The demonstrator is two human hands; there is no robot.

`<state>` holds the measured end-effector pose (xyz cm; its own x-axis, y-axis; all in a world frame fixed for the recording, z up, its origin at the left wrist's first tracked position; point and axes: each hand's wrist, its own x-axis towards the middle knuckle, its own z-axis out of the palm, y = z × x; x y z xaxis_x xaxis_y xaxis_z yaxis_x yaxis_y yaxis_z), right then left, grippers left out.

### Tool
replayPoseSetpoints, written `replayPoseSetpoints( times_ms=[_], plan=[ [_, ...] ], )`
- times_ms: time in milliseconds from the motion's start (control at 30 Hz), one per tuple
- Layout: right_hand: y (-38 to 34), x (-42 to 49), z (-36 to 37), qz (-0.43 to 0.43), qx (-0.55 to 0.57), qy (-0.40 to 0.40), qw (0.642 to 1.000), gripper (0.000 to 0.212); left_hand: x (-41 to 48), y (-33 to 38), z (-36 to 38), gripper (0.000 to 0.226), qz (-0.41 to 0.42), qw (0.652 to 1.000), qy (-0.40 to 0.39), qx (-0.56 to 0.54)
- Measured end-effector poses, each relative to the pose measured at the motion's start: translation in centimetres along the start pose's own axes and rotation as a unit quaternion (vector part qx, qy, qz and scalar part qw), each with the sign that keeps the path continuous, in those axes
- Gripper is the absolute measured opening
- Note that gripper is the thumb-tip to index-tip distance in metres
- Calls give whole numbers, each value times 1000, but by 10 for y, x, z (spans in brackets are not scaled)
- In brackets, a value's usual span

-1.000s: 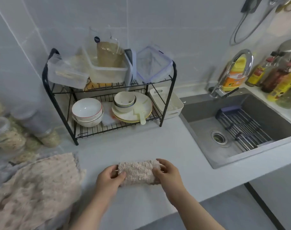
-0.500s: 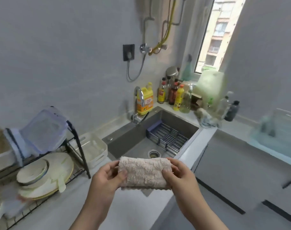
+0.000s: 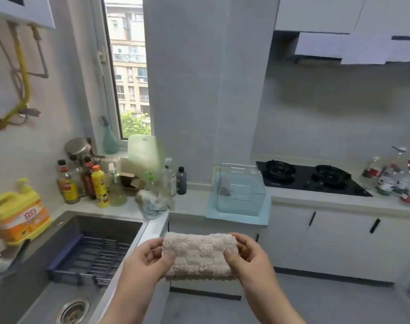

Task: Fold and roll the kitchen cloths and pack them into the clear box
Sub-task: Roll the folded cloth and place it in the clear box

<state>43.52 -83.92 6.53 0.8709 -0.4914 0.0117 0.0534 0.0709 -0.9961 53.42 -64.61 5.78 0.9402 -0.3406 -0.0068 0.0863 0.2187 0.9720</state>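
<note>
The left hand (image 3: pixel 150 260) and right hand (image 3: pixel 250 258) each clasp 1 end of the rolled cloth (image 3: pixel 199 253), thumbs on top, holding it in the air in front of the cabinets. 1 second ago the roll lay on the counter by the dish rack. Now the view has swung past the sink (image 3: pixel 94 230) to the clear box (image 3: pixel 240 190), which stands on a pale blue mat (image 3: pixel 236 219) on the far counter (image 3: pixel 194 202). Rolling looks done and packing comes next. The cloth is beige, thick and nubbly, a squat cylinder with a scalloped lower edge. The box is rigid, see-through and straight-walled.
</note>
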Motion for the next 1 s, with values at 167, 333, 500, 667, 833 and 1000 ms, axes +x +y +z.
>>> replayPoseSetpoints(
  times_ms=[167,333,500,667,833,1000],
  plan=[
    [-12,27,-53,-23,-4,76,997,27,46,-4,64,45,-13,997,-73,11],
    [-8,74,-76,-26,-1,119,993,26,100,-10,98,37,-14,993,-117,4],
    [-4,144,-78,-28,-8,151,988,31,180,-15,112,27,-19,990,-141,7],
    [-3,222,-73,-25,-11,169,985,35,269,-15,121,43,-18,985,-169,11],
    [5,288,-70,-23,-13,189,982,31,336,-21,129,36,-34,984,-172,14],
    [7,343,-78,-22,-13,187,982,30,387,-35,144,26,-53,983,-172,21]
  ],
)
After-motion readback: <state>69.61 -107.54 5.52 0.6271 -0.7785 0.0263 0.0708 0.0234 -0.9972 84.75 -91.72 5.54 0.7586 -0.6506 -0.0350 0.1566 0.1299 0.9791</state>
